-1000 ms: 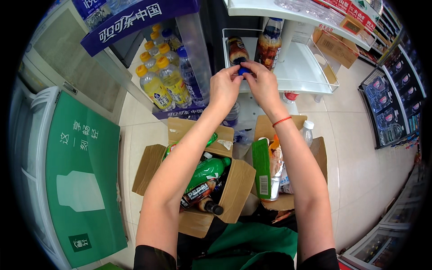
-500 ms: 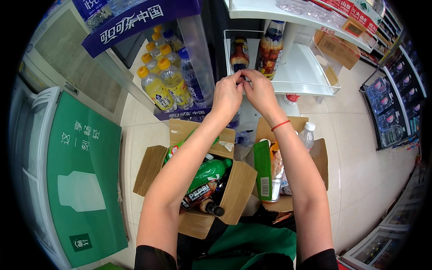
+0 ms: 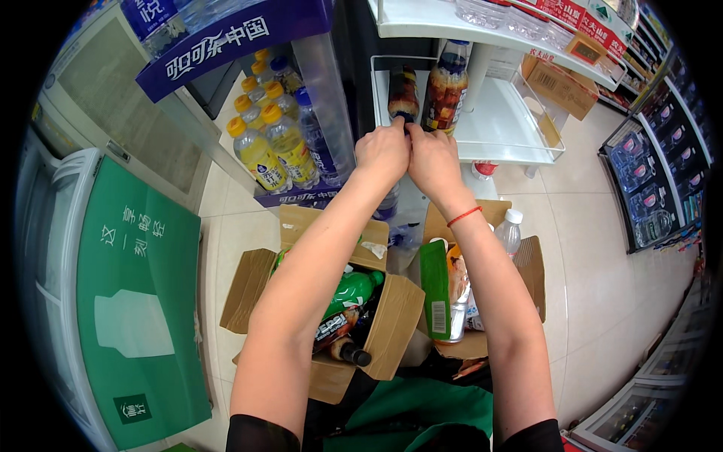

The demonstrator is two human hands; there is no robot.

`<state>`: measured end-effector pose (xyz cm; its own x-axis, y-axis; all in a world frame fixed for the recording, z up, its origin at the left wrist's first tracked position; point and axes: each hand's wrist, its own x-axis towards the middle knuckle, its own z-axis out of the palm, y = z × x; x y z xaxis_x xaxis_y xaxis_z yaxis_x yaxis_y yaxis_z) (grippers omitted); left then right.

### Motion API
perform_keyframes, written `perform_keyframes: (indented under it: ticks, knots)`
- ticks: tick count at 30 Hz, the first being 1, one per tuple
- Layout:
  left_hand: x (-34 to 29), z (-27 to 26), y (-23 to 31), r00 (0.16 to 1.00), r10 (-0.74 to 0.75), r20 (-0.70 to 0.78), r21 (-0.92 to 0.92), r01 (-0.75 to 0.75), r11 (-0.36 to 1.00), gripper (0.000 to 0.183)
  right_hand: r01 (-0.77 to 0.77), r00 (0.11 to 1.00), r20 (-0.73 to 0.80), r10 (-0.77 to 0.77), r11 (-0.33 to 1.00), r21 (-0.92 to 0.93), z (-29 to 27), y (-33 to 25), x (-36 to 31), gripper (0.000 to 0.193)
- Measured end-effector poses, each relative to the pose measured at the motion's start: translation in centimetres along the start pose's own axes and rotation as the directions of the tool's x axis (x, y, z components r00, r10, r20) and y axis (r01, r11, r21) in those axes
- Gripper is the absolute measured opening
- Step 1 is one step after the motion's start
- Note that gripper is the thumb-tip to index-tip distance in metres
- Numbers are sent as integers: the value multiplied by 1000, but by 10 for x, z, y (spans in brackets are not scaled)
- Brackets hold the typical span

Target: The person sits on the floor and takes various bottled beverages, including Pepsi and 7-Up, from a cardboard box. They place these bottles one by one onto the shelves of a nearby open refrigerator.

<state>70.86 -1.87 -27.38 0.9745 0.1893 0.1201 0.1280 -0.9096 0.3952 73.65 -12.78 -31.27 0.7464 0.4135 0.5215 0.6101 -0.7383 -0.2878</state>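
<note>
My left hand and my right hand meet side by side at the front of a low white shelf. Both have their fingers curled in, with the left index fingertip against the near end of a dark cola bottle. That bottle seems to lie with its dark blue cap end toward me. Whatever is under my fingers is hidden by the backs of my hands. Just right of it stands another cola bottle with a brown and red label, close to my right fingers.
Below my forearms sit two open cartons: a left carton with green and cola bottles, and a right carton with mixed packages. Yellow-capped bottles fill a purple rack at left. A green-sided freezer stands far left; an upper shelf overhangs.
Both hands have shifted slightly down in the picture, and their fingers, pinched together before, are now more curled. The view has moved a little; the cola bottles stay on the shelf.
</note>
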Motion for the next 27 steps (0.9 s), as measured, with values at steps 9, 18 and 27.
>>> perform_keyframes:
  ticks: [9,18,27]
  knots:
    - [21,25,-7,961,-121,-247,-413,8,911,47,-12,996,-88,28,985,174,-1,1,2,46]
    - [12,-25,12,774,83,-628,-485,-472,737,39,175,922,-382,62,813,555,-37,-17,35,50]
    - [32,-48,18,827,44,-561,-746,-528,405,25,171,864,-503,0,940,295,-43,-19,35,46]
